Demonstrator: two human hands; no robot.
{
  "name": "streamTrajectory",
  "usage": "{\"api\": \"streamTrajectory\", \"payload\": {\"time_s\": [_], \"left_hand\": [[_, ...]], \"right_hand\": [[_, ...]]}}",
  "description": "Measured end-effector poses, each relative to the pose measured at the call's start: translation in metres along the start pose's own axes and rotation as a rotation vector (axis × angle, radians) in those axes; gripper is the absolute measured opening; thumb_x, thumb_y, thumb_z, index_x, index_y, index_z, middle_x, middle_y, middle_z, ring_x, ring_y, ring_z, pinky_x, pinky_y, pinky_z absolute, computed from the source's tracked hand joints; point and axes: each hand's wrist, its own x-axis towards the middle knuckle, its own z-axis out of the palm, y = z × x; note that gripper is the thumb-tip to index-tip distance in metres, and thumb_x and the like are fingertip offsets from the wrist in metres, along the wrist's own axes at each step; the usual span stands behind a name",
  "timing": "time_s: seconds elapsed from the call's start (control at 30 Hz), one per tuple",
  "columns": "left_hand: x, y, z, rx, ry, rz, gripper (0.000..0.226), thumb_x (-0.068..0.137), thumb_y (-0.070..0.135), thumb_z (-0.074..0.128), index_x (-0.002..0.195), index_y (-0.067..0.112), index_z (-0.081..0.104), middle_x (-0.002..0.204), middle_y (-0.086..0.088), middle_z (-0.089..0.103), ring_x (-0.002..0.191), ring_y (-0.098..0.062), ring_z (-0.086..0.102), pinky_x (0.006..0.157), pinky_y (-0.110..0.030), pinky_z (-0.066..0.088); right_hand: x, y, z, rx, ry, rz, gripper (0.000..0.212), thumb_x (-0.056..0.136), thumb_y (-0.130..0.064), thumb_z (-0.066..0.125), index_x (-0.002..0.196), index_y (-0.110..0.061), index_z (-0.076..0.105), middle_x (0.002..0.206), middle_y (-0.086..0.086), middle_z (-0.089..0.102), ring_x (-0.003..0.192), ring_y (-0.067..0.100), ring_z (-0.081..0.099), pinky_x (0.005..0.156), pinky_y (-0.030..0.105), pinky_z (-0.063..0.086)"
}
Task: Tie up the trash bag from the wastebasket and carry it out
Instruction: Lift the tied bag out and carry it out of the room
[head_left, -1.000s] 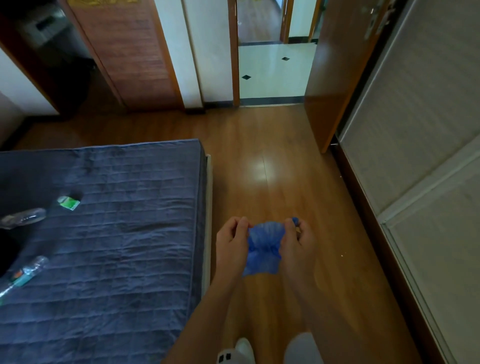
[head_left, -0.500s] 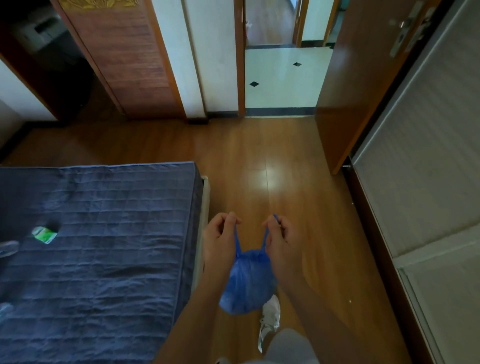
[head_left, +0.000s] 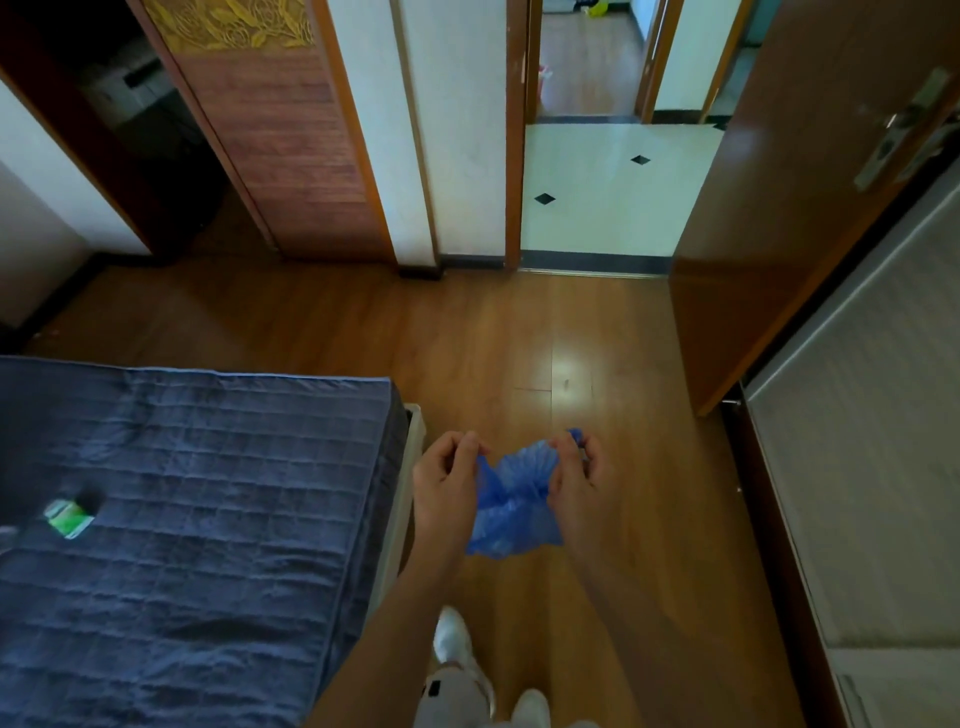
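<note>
Trash bag (head_left: 511, 499) stretched between hands; left hand (head_left: 447, 486), right hand (head_left: 576, 480) each pinching top edge.

Dim room, daylight from bright doorway (head_left: 613, 192), glare patch on wood floor (head_left: 569, 371), wide-angle bending at edges, slight softness

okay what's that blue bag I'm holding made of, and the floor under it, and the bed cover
The blue bag, pinched by the left hand and right hand, looks like thin, translucent plastic film: it crumples into fine pleats. The floor appears to be glossy wood or laminate planks, with grain, seams and a bright glare. The bed cover looks like matte quilted fabric, stitched in squares.
</note>
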Motion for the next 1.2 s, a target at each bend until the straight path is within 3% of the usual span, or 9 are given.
{"api": "streamTrajectory", "payload": {"time_s": [0.1,0.2,0.37,0.47,0.57,0.7,1.03,1.2], "left_hand": [[0.036,0.000,0.012,0.002,-0.008,-0.017,0.030,0.097,0.021,0.054,0.070,0.015,0.068,0.052,0.010,0.053,0.055,-0.011,0.047,0.057,-0.032,0.041],[0.078,0.002,0.022,-0.002,-0.001,-0.013,0.030,0.096,0.021,0.055,0.069,0.017,0.068,0.052,0.010,0.053,0.054,-0.012,0.046,0.053,-0.027,0.040],[0.168,0.008,0.036,-0.011,0.024,-0.015,0.031,0.095,0.019,0.056,0.067,0.016,0.068,0.052,0.003,0.051,0.049,-0.008,0.042,0.046,-0.018,0.034],[0.233,0.016,0.041,-0.015,0.047,-0.046,0.031,0.095,0.020,0.056,0.067,0.015,0.068,0.054,-0.002,0.049,0.048,-0.007,0.041,0.046,-0.019,0.033],[0.291,0.026,0.043,-0.049,0.012,-0.052,0.030,0.095,0.019,0.056,0.067,0.013,0.067,0.048,0.010,0.044,0.046,-0.004,0.037,0.046,-0.019,0.031],[0.354,0.036,0.048,-0.052,-0.013,-0.062,0.029,0.094,0.016,0.056,0.068,0.010,0.068,0.044,0.013,0.045,0.047,-0.004,0.038,0.050,-0.022,0.032],[0.465,0.035,0.070,-0.116,-0.027,-0.088,0.034,0.097,0.016,0.053,0.066,0.018,0.067,0.045,0.012,0.041,0.046,-0.006,0.033,0.049,-0.026,0.028],[0.533,0.040,0.100,-0.067,-0.020,-0.107,0.031,0.097,0.013,0.051,0.069,0.014,0.066,0.047,0.010,0.043,0.046,-0.006,0.035,0.045,-0.021,0.030]], "right_hand": [[0.034,-0.004,0.010,0.005,-0.008,0.006,0.033,0.099,-0.028,0.050,0.076,-0.005,0.057,0.052,-0.001,0.045,0.049,0.011,0.043,0.050,0.024,0.039],[0.069,-0.006,0.025,-0.016,-0.042,0.009,0.035,0.099,-0.030,0.049,0.079,-0.002,0.057,0.054,0.002,0.043,0.049,0.016,0.040,0.045,0.024,0.035],[0.148,-0.014,0.067,-0.059,-0.099,0.055,0.032,0.100,-0.037,0.047,0.076,-0.020,0.062,0.051,-0.003,0.041,0.045,0.011,0.037,0.044,0.030,0.032],[0.203,-0.029,0.101,-0.039,-0.088,0.058,0.034,0.100,-0.031,0.048,0.079,-0.006,0.060,0.054,0.001,0.039,0.044,0.008,0.036,0.044,0.026,0.033],[0.253,-0.041,0.133,-0.006,-0.076,0.064,0.032,0.102,-0.024,0.046,0.086,0.001,0.060,0.051,-0.003,0.040,0.042,0.004,0.037,0.042,0.019,0.033],[0.309,-0.047,0.161,-0.017,-0.034,0.071,0.029,0.102,-0.025,0.046,0.085,-0.007,0.062,0.045,-0.009,0.043,0.040,0.004,0.039,0.046,0.027,0.034],[0.419,-0.056,0.214,0.054,-0.050,0.073,0.032,0.103,-0.021,0.043,0.072,-0.013,0.047,0.044,-0.009,0.042,0.039,0.007,0.036,0.039,0.022,0.031],[0.496,-0.054,0.232,-0.034,-0.083,0.084,0.032,0.100,-0.024,0.048,0.069,-0.016,0.052,0.059,0.002,0.042,0.055,0.016,0.039,0.051,0.030,0.033]]}}
